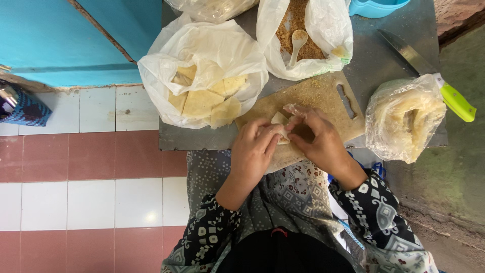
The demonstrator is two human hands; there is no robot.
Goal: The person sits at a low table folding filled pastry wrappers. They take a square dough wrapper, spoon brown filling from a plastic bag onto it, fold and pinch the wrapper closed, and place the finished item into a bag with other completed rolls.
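Head view: your left hand (252, 151) and right hand (321, 139) meet over the wooden cutting board (318, 96), fingers of both pinched together on a small pale pastry wrapper (279, 121), held just above the board near its front edge. The fold looks partway done, the piece not yet closed into a finished shape, as far as I can judge; no finished pieces visible anywhere. Left of the board, an open white plastic bag (202, 55) holds a stack of cut wrapper pieces (204, 101), so plenty appears left to fold. Behind the board, another bag with brown crumbly filling (295, 23) and a spoon (298, 40) stuck in it. Right: a clear bag of pale sheets (404, 119), touching the board's corner. A green-handled knife (429, 71) lies behind it on the metal table (374, 55), untouched.
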